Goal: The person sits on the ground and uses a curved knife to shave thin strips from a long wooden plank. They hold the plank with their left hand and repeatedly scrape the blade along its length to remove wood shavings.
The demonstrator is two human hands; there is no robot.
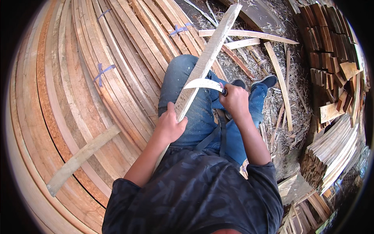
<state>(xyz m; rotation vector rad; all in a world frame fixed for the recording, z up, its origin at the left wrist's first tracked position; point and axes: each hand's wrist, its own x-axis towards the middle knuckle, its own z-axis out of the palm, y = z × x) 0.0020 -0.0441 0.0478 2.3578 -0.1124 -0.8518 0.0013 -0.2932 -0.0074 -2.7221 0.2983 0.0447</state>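
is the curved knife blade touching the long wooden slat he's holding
Touching. The head view shows the curved pale knife blade, held by the right hand, lying across the long pale wooden slat with no visible gap; the left hand grips the slat lower down.

Dark camouflage-patterned T-shirt (pixel 194 191) with short sleeves, faded blue jeans (pixel 194 105) dusted with sawdust, dark shoes (pixel 267 81) — and a grey strap (pixel 218 134) hanging across the lap.

No packages, labels, signs, screens — seemingly.

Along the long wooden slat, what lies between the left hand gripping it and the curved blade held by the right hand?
In the head view, only bare slat separates the left hand from the curved blade, held by the right hand.
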